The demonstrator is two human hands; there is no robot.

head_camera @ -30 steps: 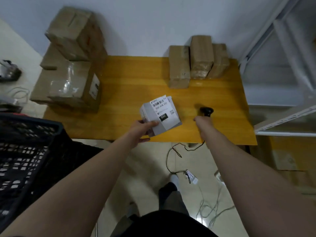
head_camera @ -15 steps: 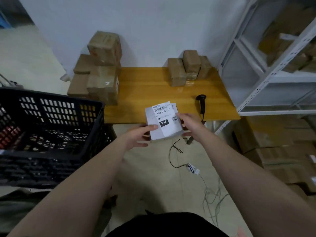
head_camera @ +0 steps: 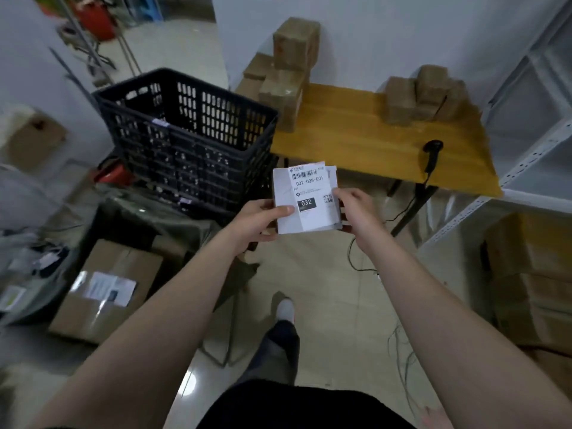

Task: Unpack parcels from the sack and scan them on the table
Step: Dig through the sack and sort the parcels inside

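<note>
A small white parcel (head_camera: 306,199) is held in the air in mid-frame, in front of the desk's near edge rather than on it. Its label, printed with a barcode and "032", faces up. The left hand (head_camera: 257,221) grips the parcel's 9 o'clock edge, thumb pressed on top. The right hand (head_camera: 356,209) grips the 3 o'clock edge, fingers curled round it. The yellow wooden desk (head_camera: 356,140) lies at 1 o'clock from the parcel; a black scanner (head_camera: 431,154) rests near its right end, and brown boxes (head_camera: 421,94) stand along its far edge. A black plastic crate (head_camera: 192,137) stands at 10 o'clock. A cardboard box (head_camera: 105,289) lies on the floor at 8 o'clock.
</note>
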